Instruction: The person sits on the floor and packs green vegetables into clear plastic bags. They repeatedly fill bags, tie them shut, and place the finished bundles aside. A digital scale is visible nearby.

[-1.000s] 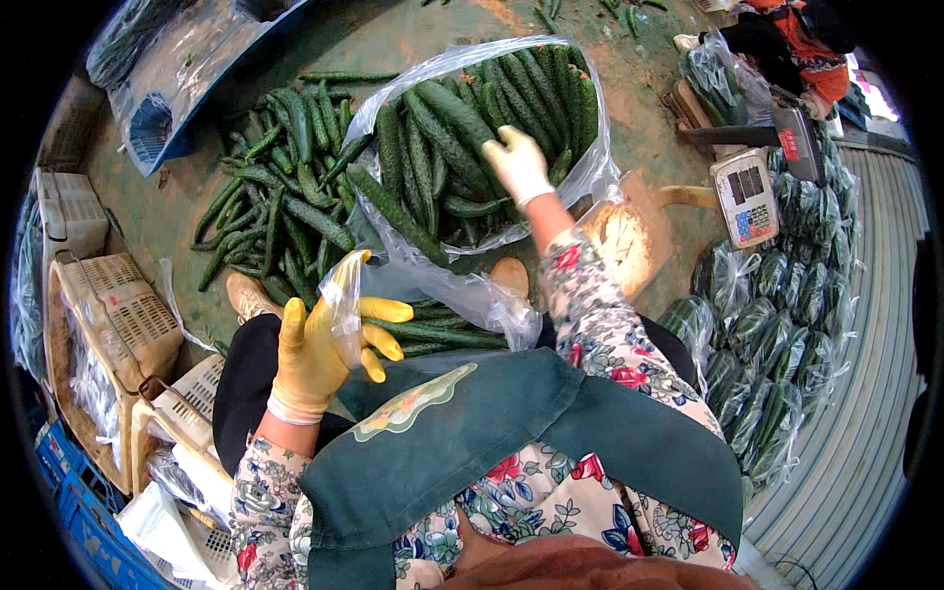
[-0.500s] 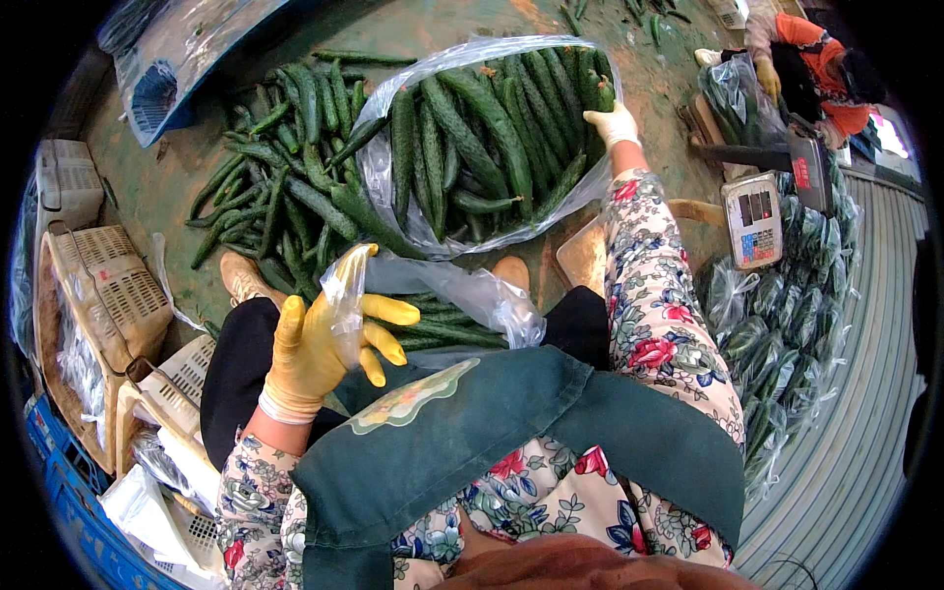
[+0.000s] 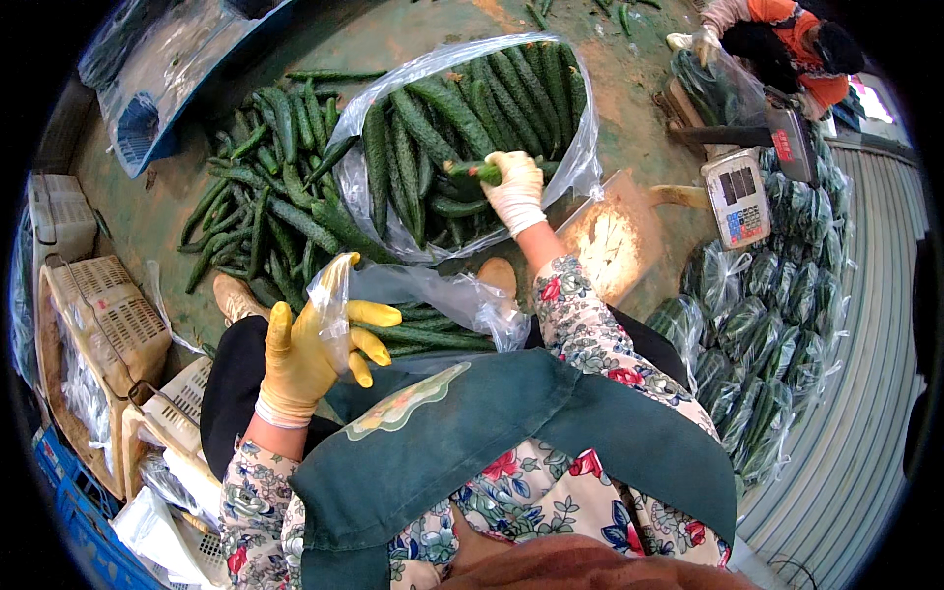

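My left hand [image 3: 320, 339], in a yellow glove, has its fingers spread, with the film of a clear plastic bag [image 3: 418, 285] draped over and between them. The bag lies across my lap with several green cucumbers [image 3: 433, 337] inside. My right hand [image 3: 515, 187], in a pale glove, is closed around one end of a cucumber [image 3: 474, 171]. It is above the near side of a large, clear-lined bag [image 3: 346, 147] packed with long, bumpy cucumbers [image 3: 457, 108]. The fingers' far side is hidden.
A loose heap of cucumbers [image 3: 265, 197] lies left of the large bag. At right are a scale [image 3: 736, 200] and several filled clear bags [image 3: 757, 344]. Plastic crates [image 3: 108, 305] stand at left. A person in orange [image 3: 777, 49] works at the far right.
My right hand has moved left and nearer from the large bag's right edge, and now carries a cucumber. My left hand keeps its spread pose. The view has shifted slightly.
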Action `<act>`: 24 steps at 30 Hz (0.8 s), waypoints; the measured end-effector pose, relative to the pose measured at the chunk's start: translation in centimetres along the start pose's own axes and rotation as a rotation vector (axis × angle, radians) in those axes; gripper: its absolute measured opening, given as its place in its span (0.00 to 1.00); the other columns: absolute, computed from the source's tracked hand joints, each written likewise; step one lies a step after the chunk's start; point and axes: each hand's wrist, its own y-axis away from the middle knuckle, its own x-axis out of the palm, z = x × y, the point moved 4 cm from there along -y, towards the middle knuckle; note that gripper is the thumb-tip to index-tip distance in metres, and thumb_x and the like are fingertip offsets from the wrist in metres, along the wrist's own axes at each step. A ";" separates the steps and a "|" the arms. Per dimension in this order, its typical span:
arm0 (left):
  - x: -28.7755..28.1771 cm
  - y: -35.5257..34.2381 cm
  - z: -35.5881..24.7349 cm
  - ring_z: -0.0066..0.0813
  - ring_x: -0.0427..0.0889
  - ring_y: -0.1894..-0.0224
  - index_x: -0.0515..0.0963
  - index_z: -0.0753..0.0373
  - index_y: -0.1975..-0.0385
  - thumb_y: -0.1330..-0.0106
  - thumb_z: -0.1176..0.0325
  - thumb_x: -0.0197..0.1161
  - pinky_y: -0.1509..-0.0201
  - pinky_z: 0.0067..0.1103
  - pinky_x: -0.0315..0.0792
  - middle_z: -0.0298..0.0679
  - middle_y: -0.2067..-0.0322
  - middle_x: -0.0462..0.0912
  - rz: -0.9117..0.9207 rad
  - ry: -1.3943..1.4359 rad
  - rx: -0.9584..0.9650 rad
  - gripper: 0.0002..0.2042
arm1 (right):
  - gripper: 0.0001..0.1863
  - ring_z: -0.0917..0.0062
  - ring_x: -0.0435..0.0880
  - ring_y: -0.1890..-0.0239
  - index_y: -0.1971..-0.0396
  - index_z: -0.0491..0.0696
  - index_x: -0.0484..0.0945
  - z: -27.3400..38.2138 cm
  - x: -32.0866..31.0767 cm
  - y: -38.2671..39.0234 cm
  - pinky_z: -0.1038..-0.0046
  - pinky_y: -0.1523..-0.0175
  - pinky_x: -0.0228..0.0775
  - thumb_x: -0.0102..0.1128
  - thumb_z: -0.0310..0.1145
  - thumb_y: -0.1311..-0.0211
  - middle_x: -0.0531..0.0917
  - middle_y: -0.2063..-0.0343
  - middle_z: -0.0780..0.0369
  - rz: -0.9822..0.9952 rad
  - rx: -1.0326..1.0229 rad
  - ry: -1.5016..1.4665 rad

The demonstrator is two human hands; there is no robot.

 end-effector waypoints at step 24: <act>-0.3 0.4 -0.5 0.50 0.86 0.63 0.43 0.56 0.26 0.48 0.23 0.54 0.75 0.30 0.84 0.63 0.51 0.77 -0.002 -0.025 -0.025 0.57 | 0.20 0.77 0.82 0.60 0.54 0.45 0.81 -0.5 -3.3 -15.1 0.70 0.53 0.74 0.72 0.37 0.45 0.85 0.61 0.64 0.600 0.448 -1.225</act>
